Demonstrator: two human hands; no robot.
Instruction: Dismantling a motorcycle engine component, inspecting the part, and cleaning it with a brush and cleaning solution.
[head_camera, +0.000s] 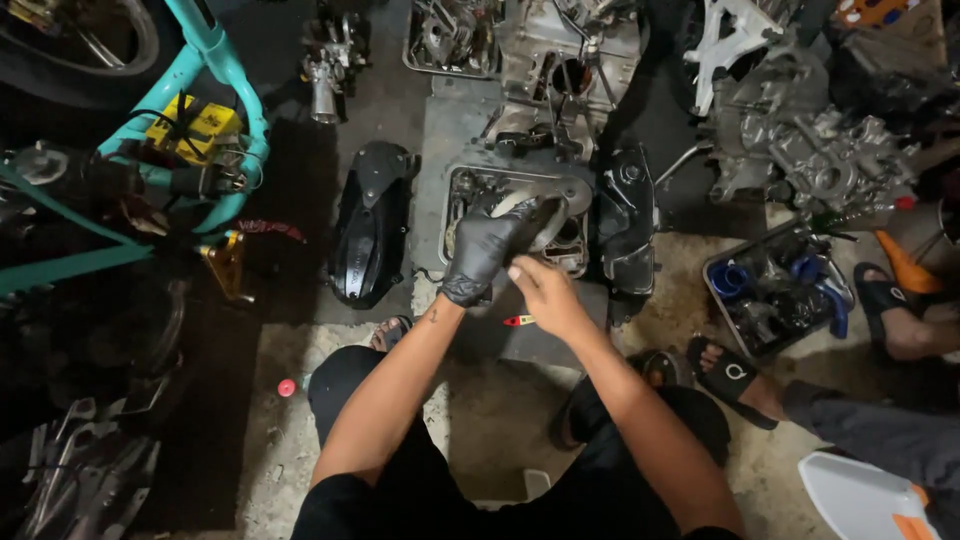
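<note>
- Left hand (488, 252), in a black glove, reaches forward over the open engine case (520, 215) on the floor. Fingers curled around a pale round metal part (545, 215) inside the case; the grip looks closed on its near edge.
- Right hand (545, 295), bare, sits just behind the gloved one, fingers bent loosely. Whether it pinches anything cannot be told; the fingertips are hidden against the glove cuff.
- Round part lies within the case cavity, partly covered by the glove. Judged: cast or machined metal, stiff, fairly heavy, probably oily, so slippery to bare skin. Best hold: the rim, fingers hooked under the edge, the glove giving friction.
- Engine case rests on a grey mat (455, 130), between a black cover (370, 235) to the left and another black cover (628, 225) to the right; both lie flat and near the case.
- A small red tool (518, 320) lies on the mat just below the hands, untouched.
- Teal frame (215, 60) stands far left; a tray (715, 285) of blue parts sits to the right, well apart.
- Another person's sandalled foot (735, 375) is at the right, near the tray.
</note>
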